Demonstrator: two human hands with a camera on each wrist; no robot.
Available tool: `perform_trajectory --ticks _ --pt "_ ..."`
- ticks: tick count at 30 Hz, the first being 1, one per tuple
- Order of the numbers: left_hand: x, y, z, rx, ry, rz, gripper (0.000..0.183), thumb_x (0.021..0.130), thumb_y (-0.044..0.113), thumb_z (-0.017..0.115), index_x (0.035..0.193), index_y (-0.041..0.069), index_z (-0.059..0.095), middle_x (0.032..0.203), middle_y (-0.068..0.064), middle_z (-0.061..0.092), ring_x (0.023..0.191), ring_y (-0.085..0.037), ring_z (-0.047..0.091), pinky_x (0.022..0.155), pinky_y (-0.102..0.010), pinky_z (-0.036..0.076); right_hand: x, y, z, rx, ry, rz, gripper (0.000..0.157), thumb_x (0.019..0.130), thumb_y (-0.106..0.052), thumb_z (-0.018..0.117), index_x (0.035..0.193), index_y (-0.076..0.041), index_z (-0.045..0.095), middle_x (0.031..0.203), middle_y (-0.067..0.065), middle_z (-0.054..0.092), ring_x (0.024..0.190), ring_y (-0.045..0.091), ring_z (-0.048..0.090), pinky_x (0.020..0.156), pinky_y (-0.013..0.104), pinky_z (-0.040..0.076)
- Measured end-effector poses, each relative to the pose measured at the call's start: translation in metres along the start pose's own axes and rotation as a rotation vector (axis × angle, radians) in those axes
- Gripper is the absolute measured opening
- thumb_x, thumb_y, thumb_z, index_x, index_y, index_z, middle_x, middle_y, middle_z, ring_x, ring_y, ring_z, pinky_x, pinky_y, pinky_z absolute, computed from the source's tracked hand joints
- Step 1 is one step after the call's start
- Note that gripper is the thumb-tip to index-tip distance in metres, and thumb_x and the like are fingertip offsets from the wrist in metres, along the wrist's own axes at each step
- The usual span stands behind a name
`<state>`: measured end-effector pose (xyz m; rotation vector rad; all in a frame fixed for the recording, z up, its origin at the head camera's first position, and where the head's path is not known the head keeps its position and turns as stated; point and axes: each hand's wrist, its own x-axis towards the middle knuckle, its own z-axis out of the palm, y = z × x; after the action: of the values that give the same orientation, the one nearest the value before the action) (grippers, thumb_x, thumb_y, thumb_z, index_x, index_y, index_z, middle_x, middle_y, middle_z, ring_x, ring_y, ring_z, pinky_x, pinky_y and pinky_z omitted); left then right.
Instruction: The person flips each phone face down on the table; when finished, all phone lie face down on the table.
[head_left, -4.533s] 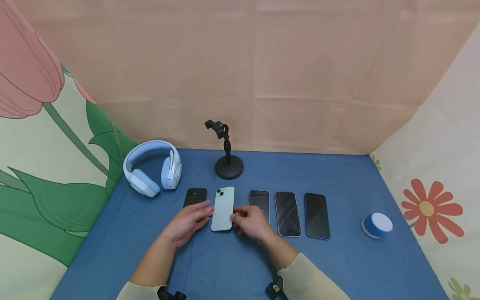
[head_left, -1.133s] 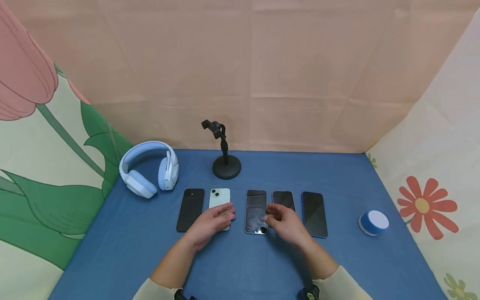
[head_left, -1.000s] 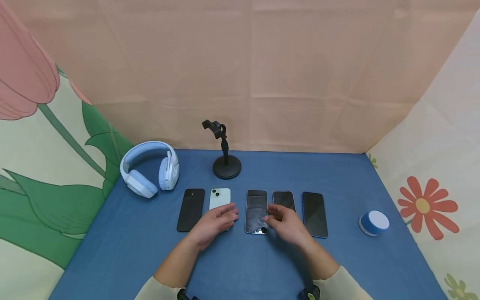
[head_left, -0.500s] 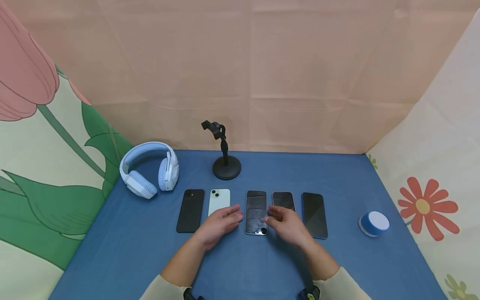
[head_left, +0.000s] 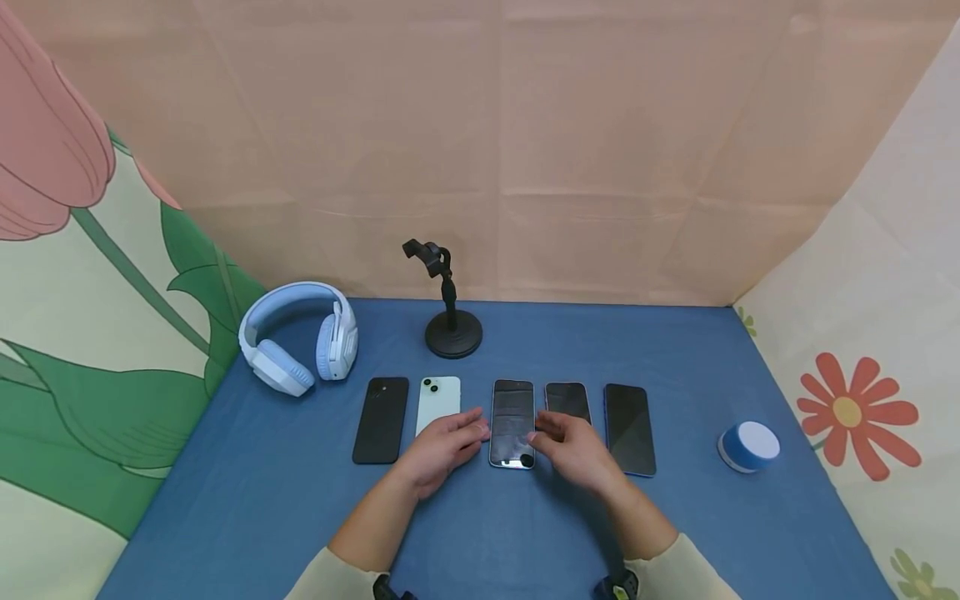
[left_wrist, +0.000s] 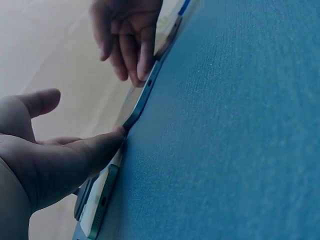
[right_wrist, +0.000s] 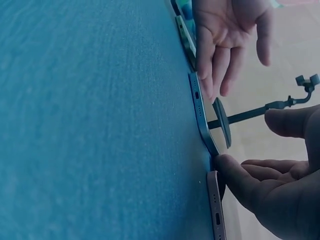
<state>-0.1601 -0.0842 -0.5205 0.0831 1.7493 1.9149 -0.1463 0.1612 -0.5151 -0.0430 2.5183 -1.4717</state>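
Observation:
A smartphone with a dark, glossy screen facing up (head_left: 513, 412) lies on the blue cloth between my hands. My left hand (head_left: 444, 450) has its fingertips at the phone's left edge, palm turned inward, thumb held apart. At the right edge, the fingers of my right hand (head_left: 573, 450) touch the phone's side, as the right wrist view shows. A pale mint phone (head_left: 438, 398), back up, is partly covered by my left hand. Left of it lies a black phone (head_left: 381, 421). My right hand hides the lower part of another dark-screened phone (head_left: 567, 398).
Farther right is one more dark phone (head_left: 630, 429). Light-blue headphones (head_left: 298, 337) stand at the back left, beside a black stand with a clip (head_left: 453, 333). A blue and white round object (head_left: 748, 447) sits on the right. Fabric walls enclose the table (head_left: 480, 542).
My left hand has left the mint phone and moved right to the middle phone's left edge. Earlier both hands were at the mint phone; over the last second my right hand stays still.

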Motion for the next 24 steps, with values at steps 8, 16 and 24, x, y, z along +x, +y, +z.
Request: perform_trajectory --ticks 8,16,24 --pt "0.000 0.000 -0.005 -0.088 -0.001 -0.009 0.061 0.110 0.018 0.052 0.158 -0.011 0.027 0.165 -0.026 0.030 0.146 -0.037 0.042 0.119 -0.045 0.036 0.001 -0.001 0.000 0.024 -0.022 -0.008 0.055 0.100 -0.026 0.070 0.145 0.003 0.057 0.139 0.018 0.064 0.128 0.035 0.062 0.101 0.051 0.055" --pt "-0.005 0.010 -0.010 -0.167 -0.005 0.003 0.063 0.109 0.018 0.054 0.159 -0.008 0.026 0.158 -0.027 0.041 0.142 -0.035 0.048 0.117 -0.042 0.040 0.003 -0.003 0.005 0.029 -0.053 -0.035 0.054 0.099 -0.026 0.072 0.143 0.002 0.059 0.135 0.017 0.067 0.120 0.029 0.066 0.099 0.050 0.056" --pt "-0.005 0.017 -0.013 -0.172 -0.006 -0.004 0.064 0.107 0.022 0.060 0.159 -0.005 0.032 0.155 -0.022 0.048 0.140 -0.033 0.051 0.114 -0.041 0.045 0.004 -0.005 0.008 0.007 -0.071 -0.074 0.052 0.100 -0.029 0.071 0.143 -0.002 0.060 0.132 0.015 0.069 0.118 0.029 0.067 0.098 0.050 0.057"
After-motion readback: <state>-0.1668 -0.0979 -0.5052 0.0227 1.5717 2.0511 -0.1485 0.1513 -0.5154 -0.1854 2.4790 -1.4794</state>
